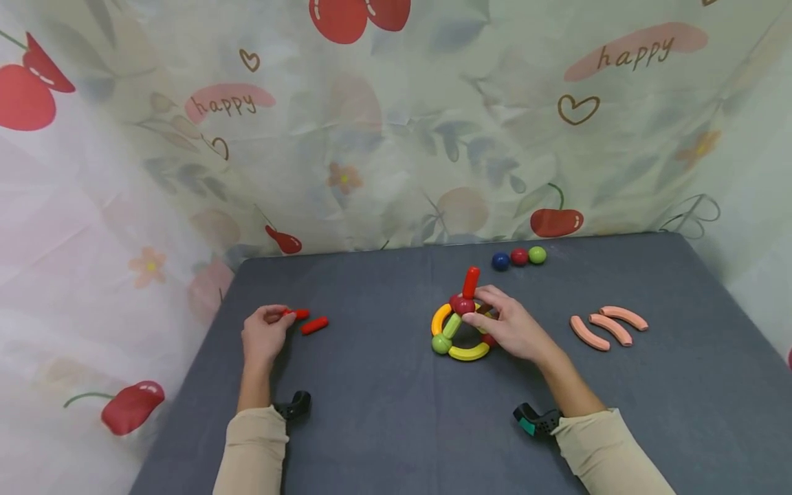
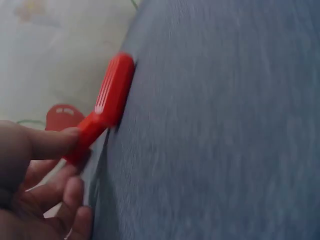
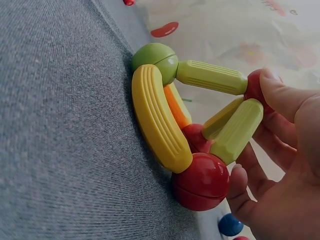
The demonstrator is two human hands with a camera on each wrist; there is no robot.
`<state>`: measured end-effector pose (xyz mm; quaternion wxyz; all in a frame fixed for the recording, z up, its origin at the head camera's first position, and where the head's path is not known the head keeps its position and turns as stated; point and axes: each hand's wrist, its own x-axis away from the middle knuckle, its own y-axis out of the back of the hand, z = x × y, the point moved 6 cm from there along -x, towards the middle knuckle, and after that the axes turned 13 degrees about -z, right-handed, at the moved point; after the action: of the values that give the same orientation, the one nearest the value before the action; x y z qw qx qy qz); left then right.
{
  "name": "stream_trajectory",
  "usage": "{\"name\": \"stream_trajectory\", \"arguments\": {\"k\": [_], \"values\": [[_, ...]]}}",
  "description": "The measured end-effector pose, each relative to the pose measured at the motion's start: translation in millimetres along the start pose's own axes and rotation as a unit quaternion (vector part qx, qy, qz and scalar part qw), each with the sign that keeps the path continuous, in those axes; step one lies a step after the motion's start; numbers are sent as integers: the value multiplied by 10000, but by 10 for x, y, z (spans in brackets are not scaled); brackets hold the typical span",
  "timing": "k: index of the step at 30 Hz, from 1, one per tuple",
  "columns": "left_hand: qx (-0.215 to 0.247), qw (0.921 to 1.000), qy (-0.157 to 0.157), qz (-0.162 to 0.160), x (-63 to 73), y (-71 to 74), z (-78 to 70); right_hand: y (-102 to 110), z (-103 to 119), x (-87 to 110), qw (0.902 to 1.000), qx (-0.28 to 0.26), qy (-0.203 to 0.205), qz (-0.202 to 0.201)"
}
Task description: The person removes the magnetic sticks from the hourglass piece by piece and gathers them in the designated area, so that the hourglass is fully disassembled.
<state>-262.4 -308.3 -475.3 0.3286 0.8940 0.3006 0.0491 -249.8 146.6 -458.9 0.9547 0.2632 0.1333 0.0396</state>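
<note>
Near the left edge of the grey woven surface (image 1: 371, 426), your left hand (image 1: 262, 335) pinches a red rod (image 2: 90, 132); your right hand (image 1: 510, 326) grips a glossy red ball (image 1: 464, 306) atop a ridged-rod frame (image 1: 454, 326).

So the backdrop (image 1: 402, 65) here is pale printed sheeting hung behind the table (image 1: 383, 419), kinda wrinkly in places, with big red cherries (image 1: 337, 17), brown outlined hearts (image 1: 578, 110), orange flowers (image 1: 344, 177), washed-out grey-blue leaves (image 1: 454, 137) and "happy" lettering (image 1: 637, 53) on pink smudges. Similar cherry-print sheeting (image 1: 74, 261) covers the left side, a bit pinker, while the right side (image 1: 761, 206) is mostly plain whitish. Tabletop's dark blue-grey with a fabric look, faint crease near the middle, and the wrist views show the weave pretty well. There's a thin loopy cord (image 1: 696, 214) by the back right corner. Light's soft and fairly even, can't tell where it's coming from tbh
</note>
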Motion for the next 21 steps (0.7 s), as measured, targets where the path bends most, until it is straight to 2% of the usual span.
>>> {"name": "stream_trajectory", "arguments": {"k": [3, 5, 9, 12, 14, 18, 21], "values": [[-489, 9986, -178, 66, -14, 12, 52, -6, -12, -2, 10000, -11, -15, 25], [-638, 9974, -337, 67, -1, 23, 32, -6, -17, -3, 10000, -23, -53, 32], [-425, 9973, -600, 0, 62, 18, -136, -8, 7, -9, 10000, -33, -72, 39], [18, 9970, -764, 129, 192, -71, -371, -17, 26, -10, 10000, -19, -78, 50], [400, 9941, -947, 339, 317, -173, -587, -35, 28, -4, 9999, -17, -104, 63], [1128, 9803, -1397, 819, 613, -446, -1066, -100, 18, 18, 9999, -85, -139, 58], [1472, 9675, -1690, 1169, 857, -690, -1373, -153, 12, 40, 9998, -137, -112, -5]]}}
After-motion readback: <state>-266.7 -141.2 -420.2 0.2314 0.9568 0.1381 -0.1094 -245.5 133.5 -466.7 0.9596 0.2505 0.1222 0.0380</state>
